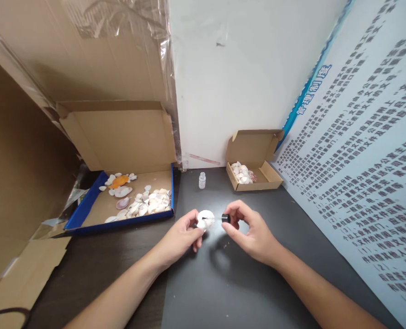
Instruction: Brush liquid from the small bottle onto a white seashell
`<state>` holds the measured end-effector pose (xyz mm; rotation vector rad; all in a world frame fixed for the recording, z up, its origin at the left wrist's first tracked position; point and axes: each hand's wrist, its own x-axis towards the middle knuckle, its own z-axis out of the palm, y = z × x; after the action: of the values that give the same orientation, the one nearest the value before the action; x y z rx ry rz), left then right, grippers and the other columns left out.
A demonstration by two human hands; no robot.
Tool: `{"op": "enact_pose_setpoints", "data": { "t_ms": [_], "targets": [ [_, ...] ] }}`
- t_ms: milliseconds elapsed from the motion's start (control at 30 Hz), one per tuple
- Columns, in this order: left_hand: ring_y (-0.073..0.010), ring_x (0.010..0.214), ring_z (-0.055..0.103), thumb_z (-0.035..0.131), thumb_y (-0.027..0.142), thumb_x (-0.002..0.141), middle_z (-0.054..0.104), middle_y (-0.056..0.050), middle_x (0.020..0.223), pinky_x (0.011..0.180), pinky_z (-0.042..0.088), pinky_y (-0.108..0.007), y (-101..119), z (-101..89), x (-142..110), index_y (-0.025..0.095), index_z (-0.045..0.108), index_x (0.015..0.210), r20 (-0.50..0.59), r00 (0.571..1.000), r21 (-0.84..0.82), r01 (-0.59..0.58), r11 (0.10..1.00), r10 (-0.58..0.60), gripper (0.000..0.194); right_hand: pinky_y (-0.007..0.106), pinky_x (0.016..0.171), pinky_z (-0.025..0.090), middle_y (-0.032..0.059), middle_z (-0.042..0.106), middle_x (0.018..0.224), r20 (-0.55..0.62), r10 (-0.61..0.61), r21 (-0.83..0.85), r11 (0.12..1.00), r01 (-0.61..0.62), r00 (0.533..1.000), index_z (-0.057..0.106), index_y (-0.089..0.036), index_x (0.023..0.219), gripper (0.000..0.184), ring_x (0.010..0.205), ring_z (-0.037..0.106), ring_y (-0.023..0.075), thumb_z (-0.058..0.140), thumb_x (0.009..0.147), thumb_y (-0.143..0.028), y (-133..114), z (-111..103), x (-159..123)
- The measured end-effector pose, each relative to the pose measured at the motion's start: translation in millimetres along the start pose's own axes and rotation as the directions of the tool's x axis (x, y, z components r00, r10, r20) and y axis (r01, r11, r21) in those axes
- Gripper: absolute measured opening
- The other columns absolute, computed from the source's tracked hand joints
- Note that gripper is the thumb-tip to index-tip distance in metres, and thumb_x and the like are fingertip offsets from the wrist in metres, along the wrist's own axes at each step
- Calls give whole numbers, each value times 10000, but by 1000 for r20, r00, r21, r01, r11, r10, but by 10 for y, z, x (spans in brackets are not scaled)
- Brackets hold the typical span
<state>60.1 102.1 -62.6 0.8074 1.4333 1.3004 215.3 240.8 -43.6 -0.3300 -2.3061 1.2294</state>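
Observation:
Between its thumb and fingers, my left hand (186, 232) pinches a white shell (205, 216) over the dark table. My right hand (249, 230) is closed around a black bottle cap with a brush (226, 218). The cap's thin stem points left, and its dark tip lies over the face of the shell; whether it touches cannot be made out. Beyond the hands stands a small clear bottle with a label (202, 181), upright with no cap on it.
At the left, a blue-edged cardboard box (120, 226) with its lid up holds many shells (148, 204) and an orange shell (120, 181). A smaller open cardboard box (258, 186) at the back right contains more shells (243, 174). A white wall panel (251, 68) rises behind the table.

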Motion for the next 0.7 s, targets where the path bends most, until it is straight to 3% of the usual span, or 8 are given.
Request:
{"op": "enact_pose_setpoints", "data": {
  "t_ms": [67,167,333,467,633,700],
  "targets": [
    [-62,501,459,593,254,742,502,55,665,483,401,-197,17,2,-1,184,466,829,-7,1000,-34,14,999,-15,169,257,617,423,-39,499,701,0,6,-16,1000,-6,1000,502,-221,966,122,619,478,121,581,873,-229,14,1,-4],
    [-60,512,481,581,230,710,516,40,715,480,404,-195,47,3,-6,176,482,816,-10,999,-103,45,994,-46,155,256,616,417,-46,481,680,-93,19,-39,999,-23,995,495,-224,969,130,622,468,124,583,873,-222,28,-2,-4],
    [-62,509,491,554,231,713,535,28,736,465,394,-194,66,5,-21,170,499,825,-23,998,-150,58,987,-62,139,256,627,436,-41,501,709,-6,-21,9,1000,21,1000,494,-225,974,130,626,486,120,578,874,-225,7,1,-5],
    [-56,506,485,569,240,724,543,25,756,463,390,-191,44,7,-17,167,503,831,-37,997,-148,55,988,-61,145,247,599,419,-52,483,664,-101,22,-58,998,-28,995,491,-223,954,128,603,473,118,583,864,-219,-1,-6,5],
    [-50,511,479,594,210,714,542,33,766,467,389,-189,10,-3,3,166,517,866,-43,998,-132,30,991,-36,177,253,615,431,-43,511,689,-4,12,-32,999,-12,1000,495,-220,943,122,614,496,118,583,859,-227,-3,-15,4],
    [-50,524,477,597,176,697,535,38,751,479,389,-186,13,-4,4,167,518,868,-49,998,-152,20,988,-28,188,252,599,423,-47,500,670,-41,32,-78,996,-35,999,497,-220,932,123,600,486,119,589,851,-224,-4,-15,7]
  ]
}}
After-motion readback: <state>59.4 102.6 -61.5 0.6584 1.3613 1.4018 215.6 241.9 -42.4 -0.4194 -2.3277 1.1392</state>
